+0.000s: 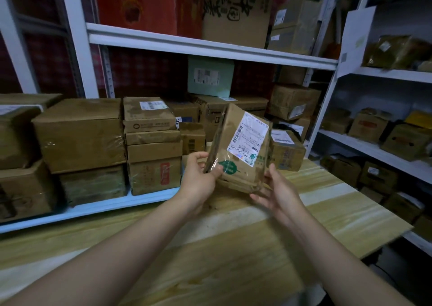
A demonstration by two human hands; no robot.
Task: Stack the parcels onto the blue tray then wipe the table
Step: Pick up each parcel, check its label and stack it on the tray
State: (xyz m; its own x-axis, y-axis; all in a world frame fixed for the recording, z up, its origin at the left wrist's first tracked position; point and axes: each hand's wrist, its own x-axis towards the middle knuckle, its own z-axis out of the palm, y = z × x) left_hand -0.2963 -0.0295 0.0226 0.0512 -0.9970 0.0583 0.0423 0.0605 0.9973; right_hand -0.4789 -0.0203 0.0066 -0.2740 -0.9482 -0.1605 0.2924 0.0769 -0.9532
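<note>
A flat brown cardboard parcel [240, 146] with a white shipping label and a green logo stands tilted on its lower edge above the wooden table [233, 259]. My left hand [198, 177] grips its lower left edge, thumb on the front face. My right hand [278, 193] is at the parcel's lower right corner with fingers spread and relaxed, touching or just under it. Another small brown parcel [286, 151] sits on the table just behind to the right. No blue tray can be seen.
A white shelf [98, 205] along the table's left edge holds several stacked cardboard boxes [79, 132]. More boxes fill the shelves behind and the rack at right [374, 151]. The table's right edge drops off near boxes on the floor.
</note>
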